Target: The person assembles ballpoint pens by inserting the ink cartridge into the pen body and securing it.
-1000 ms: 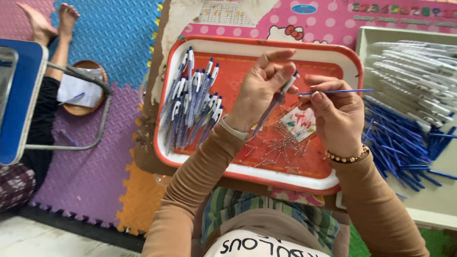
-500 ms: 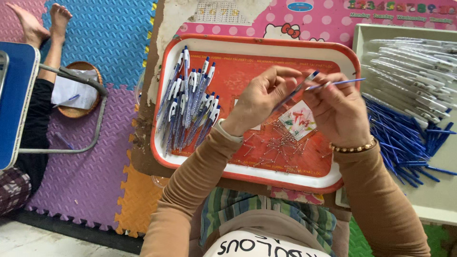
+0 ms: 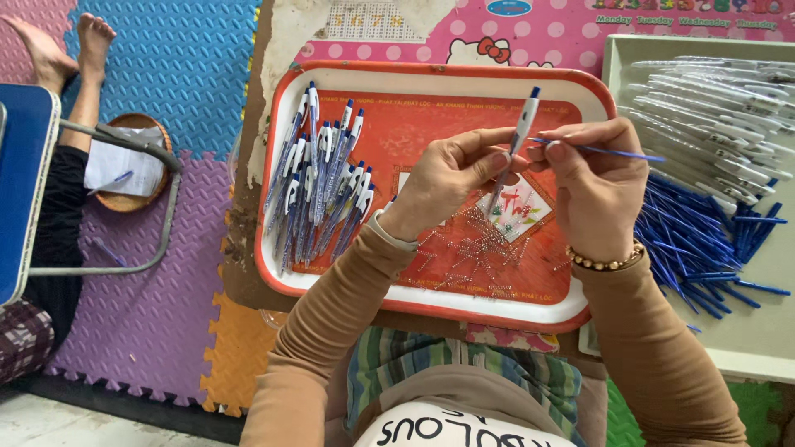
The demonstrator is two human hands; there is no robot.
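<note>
- The left hand (image 3: 447, 186) is pinching a slim white plastic pen barrel with a blue tip (image 3: 520, 132) between thumb and fingers, fingers closed on it, holding it tilted over the red plastic tray with a white rim (image 3: 431, 76).
- The right hand (image 3: 598, 186) is gripping a thin blue ink refill (image 3: 617, 152) between thumb and forefinger, fingers pressed together on it; the refill is lying nearly level, its left end meeting the barrel's side.
- Both hands are hovering above the tray's middle, close together, thumbs almost touching.
- A heap of finished white-and-blue pens (image 3: 319, 186) is lying in the tray's left part.
- Small metal springs (image 3: 476, 252) are lying scattered on the tray floor under the hands.
- A pale shallow box (image 3: 617, 62) is sitting to the right of the tray, holding clear empty barrels (image 3: 712, 108) above and loose blue refills (image 3: 691, 240) below.
- Another person's bare feet (image 3: 70, 41) are resting on the blue foam mat (image 3: 190, 66) at upper left.
</note>
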